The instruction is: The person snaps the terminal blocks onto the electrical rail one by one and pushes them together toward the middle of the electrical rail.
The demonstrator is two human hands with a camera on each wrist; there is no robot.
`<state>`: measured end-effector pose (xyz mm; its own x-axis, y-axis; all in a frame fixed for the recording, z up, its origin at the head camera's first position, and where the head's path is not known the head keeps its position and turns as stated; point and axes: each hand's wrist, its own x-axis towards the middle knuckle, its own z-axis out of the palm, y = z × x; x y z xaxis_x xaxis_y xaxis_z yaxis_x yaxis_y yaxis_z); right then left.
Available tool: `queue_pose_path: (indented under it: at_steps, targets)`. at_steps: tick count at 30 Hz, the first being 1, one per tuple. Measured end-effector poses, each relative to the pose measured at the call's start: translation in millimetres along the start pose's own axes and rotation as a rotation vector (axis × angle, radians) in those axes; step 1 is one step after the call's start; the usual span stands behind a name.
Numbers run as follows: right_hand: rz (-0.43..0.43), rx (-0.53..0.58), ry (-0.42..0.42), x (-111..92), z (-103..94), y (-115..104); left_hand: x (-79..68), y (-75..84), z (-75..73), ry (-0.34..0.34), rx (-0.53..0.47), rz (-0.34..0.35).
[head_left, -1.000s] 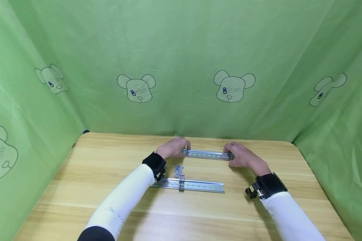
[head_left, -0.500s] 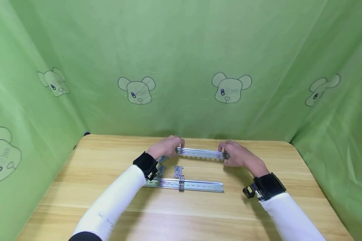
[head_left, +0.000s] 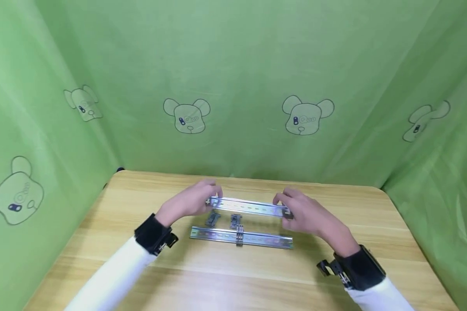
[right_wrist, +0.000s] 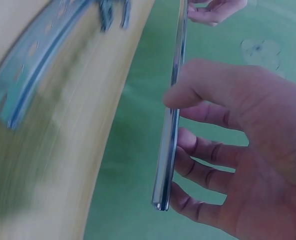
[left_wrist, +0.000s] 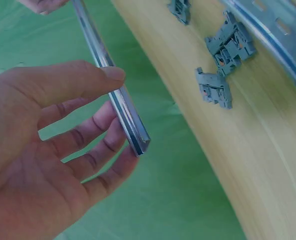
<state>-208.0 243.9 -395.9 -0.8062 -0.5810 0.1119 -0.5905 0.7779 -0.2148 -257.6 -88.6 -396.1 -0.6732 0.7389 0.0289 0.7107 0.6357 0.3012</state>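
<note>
A slotted metal DIN rail (head_left: 249,207) is held above the table, roughly level, by both hands. My left hand (head_left: 190,201) pinches its left end, with the thumb (left_wrist: 95,80) on one side and fingertips on the other. My right hand (head_left: 307,214) grips the right end the same way, its thumb (right_wrist: 197,90) across the rail. Below, a second DIN rail (head_left: 214,234) lies on the table with a few narrow terminal blocks (head_left: 239,235) clipped across its middle. Loose grey terminal blocks (left_wrist: 215,89) lie behind that rail, under the held one.
The wooden table (head_left: 218,276) has its far edge just behind the hands. A green curtain (head_left: 241,142) with bear-head outlines hangs behind and along both sides. Both wrists wear black camera straps (head_left: 153,234).
Both hands have carried the held rail to the left and nearer to me. More of the lying rail and the loose terminal blocks shows now. The head view has shifted slightly.
</note>
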Motion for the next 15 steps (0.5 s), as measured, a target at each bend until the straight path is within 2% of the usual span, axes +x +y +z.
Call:
queue_pose_path:
  at_steps: [7, 15]
  targets:
    - [-0.073, -0.026, 0.043, -13.2, 5.0, -30.9, -43.4, 14.1, 0.9, 0.046, -0.019, 0.005]
    - [-0.095, -0.039, 0.053, -32.3, 20.0, -52.2, -77.8, 28.3, 13.7, 0.055, 0.000, 0.002]
